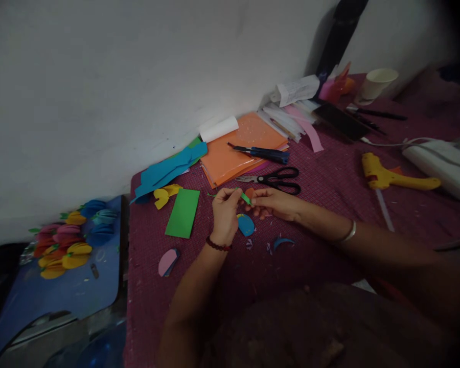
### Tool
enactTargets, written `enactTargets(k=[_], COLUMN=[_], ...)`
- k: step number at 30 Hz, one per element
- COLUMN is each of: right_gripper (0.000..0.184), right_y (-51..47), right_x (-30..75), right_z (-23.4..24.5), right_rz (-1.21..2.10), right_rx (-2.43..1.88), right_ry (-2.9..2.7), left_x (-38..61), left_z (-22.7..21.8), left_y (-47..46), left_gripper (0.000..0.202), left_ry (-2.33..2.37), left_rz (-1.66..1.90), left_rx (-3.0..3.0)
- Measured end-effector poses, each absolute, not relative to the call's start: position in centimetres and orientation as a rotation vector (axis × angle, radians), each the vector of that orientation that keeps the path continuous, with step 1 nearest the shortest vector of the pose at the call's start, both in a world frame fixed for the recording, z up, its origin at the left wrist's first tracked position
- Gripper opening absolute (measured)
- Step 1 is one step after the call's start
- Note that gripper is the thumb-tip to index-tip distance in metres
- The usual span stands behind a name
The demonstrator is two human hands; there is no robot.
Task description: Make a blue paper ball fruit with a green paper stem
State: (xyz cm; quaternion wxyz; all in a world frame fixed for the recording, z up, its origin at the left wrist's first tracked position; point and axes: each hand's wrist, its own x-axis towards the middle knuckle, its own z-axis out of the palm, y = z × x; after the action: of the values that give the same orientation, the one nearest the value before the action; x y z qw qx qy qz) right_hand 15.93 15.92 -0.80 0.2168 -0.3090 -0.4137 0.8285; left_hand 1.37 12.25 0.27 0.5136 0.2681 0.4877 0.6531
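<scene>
My left hand (225,214) pinches a small green paper strip (246,198), and a thin green end pokes out on its far left side. From the other side, the fingertips of my right hand (274,203) close on the same strip. A small orange piece (249,192) shows between the hands; which hand bears it I cannot tell. Just below the hands lies a blue rounded cutout (246,225) with a yellow edge. Black-handled scissors (278,179) rest beyond my right hand. Left of my left hand is a green paper rectangle (183,213).
Orange sheets (241,148) with a blue cutter (266,154) on top lie against the wall. Blue paper (168,166) and yellow scraps (164,196) sit leftward. A yellow glue gun (396,176) and a paper cup (377,84) stand right. Colourful paper pieces (67,235) cover part of a lower blue board.
</scene>
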Motion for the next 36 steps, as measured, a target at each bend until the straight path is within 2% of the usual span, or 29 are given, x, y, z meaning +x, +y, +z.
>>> enactTargets(k=[12,19,23,29,36], right_gripper=[0.027,0.027,0.024,0.018,0.018], right_y=[15.7,15.2,15.2,15.2,15.1], right_x=[15.9,15.3,15.5,15.6,15.5], right_z=[-1.1,-0.8,-0.6,-0.6,-0.4], right_rz=[2.251,2.077,1.865,1.236,1.112], right_rx=[-0.850,-0.946,-0.933,-0.921,-0.870], right_ry=[-1.033,-1.188,-1.416,-1.831,-1.917], left_x=[1.5,1.5,0.7,0.0,0.7], left_z=[-0.2,0.1,0.3,1.1,1.1], left_y=[12.3,12.4,12.5,12.5,12.2], left_gripper=[0.026,0.031,0.030,0.026,0.023], left_ry=[1.179,1.109,1.050,0.918,0.902], left_rz=[1.545,1.512,1.410,1.338,1.389], left_rx=[0.644,0.494,0.411,0.423,0.527])
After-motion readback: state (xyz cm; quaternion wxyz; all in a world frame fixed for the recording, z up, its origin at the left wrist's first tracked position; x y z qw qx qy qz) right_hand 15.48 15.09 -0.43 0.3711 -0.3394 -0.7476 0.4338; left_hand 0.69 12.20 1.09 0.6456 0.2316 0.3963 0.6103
